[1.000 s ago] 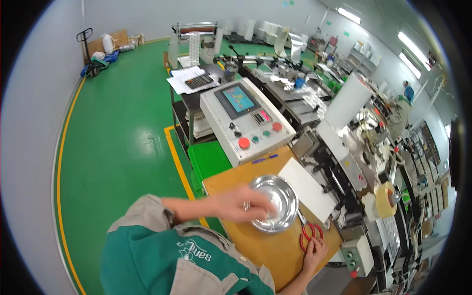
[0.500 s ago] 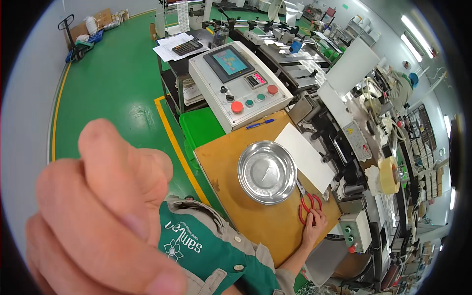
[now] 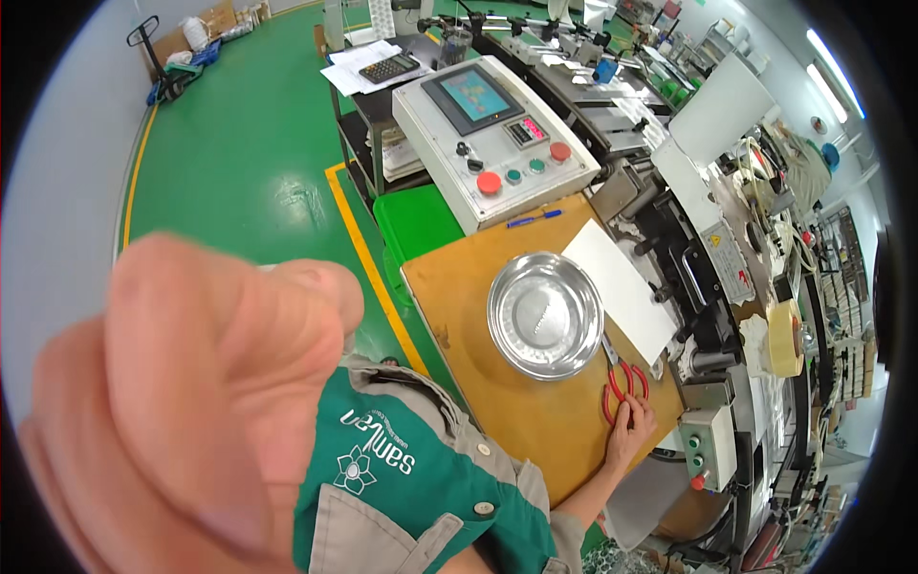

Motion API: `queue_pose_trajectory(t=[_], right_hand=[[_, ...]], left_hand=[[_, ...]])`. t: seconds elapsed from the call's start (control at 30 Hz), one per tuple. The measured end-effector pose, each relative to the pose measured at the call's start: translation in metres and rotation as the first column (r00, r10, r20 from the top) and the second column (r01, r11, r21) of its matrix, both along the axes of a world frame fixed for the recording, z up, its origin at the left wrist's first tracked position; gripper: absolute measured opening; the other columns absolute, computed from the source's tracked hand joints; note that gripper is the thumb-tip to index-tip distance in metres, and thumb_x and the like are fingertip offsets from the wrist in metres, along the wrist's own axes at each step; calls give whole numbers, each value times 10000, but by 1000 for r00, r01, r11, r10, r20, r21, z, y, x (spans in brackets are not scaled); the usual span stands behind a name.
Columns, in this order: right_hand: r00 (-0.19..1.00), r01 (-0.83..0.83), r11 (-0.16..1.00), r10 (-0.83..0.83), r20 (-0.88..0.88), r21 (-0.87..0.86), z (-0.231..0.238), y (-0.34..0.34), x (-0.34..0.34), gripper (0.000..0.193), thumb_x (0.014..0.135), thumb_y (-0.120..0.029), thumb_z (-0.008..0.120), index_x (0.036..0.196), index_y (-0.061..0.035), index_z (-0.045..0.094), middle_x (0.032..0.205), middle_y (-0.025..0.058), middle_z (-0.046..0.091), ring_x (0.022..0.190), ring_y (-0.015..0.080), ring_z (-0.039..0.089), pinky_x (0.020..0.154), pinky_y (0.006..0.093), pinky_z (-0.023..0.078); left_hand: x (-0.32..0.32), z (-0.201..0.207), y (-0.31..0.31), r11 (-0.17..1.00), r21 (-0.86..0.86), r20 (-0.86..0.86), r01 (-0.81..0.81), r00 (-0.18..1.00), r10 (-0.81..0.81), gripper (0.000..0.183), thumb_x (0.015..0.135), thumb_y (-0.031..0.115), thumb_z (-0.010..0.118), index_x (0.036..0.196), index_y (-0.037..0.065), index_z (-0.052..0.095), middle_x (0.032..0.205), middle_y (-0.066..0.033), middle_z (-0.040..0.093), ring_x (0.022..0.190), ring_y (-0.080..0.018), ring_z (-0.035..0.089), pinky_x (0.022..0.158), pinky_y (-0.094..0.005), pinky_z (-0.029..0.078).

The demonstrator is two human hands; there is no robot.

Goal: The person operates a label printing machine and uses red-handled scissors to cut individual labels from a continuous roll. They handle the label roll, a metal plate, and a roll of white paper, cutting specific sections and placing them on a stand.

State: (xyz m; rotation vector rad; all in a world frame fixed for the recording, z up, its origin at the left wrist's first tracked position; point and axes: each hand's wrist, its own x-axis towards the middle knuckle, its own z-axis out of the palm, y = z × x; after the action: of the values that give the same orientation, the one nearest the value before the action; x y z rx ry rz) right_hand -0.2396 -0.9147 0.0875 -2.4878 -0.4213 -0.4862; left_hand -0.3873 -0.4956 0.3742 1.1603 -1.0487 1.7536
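Observation:
Close to the camera on the left, my left hand (image 3: 191,402) looms large and slightly blurred, with its fingers curled in and nothing visible in them. My right hand (image 3: 633,429) rests at the near right of the brown tabletop (image 3: 516,440). Its fingers close on the red handles of scissors (image 3: 627,381), whose metal blades point toward a shiny steel bowl (image 3: 572,346). Part of the handles is hidden by the fingers. The bowl looks to hold nothing. Beside it lies a white sheet (image 3: 626,301), and farther back a blue pen (image 3: 534,219).
A control box (image 3: 440,163) with a screen and red and green buttons stands behind the tabletop. To its left are a green bin (image 3: 416,225) and a cart carrying papers and a calculator (image 3: 389,66). Machinery (image 3: 688,268) lines the right side, with a small button box (image 3: 706,457).
The whole view has shifted, so the table and bowl sit farther right and slightly higher. My left hand has moved a little left in the picture. The right hand stays on the scissors.

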Motion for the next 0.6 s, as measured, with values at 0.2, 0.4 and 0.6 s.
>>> queue_pose_trajectory(t=[0.2,0.4,0.6], right_hand=[[999,39,999,-38,-19,38,7,3,-5,154,866,-132,631,1002,-88,690,1081,114,595,1062,284,479,923,383,370],[999,41,999,-40,-3,34,4,5,-2,159,871,-150,626,999,-77,685,1070,116,601,1045,290,488,918,388,368],[996,-1,1000,0,92,8,-20,-7,10,151,874,-143,619,987,-59,674,1053,132,596,1043,308,498,908,405,378]], left_hand=[[76,-40,59,949,11,-552,-314,790,268,266,951,187,513,1147,13,558,976,-57,629,874,-140,585,752,-285,469],[206,-203,163,854,82,-951,-514,215,221,226,891,214,579,973,19,658,806,-98,657,733,-191,610,662,-310,465],[254,-306,188,772,206,-963,-602,16,269,288,869,231,572,1023,1,650,869,-178,669,772,-274,644,714,-366,500]])
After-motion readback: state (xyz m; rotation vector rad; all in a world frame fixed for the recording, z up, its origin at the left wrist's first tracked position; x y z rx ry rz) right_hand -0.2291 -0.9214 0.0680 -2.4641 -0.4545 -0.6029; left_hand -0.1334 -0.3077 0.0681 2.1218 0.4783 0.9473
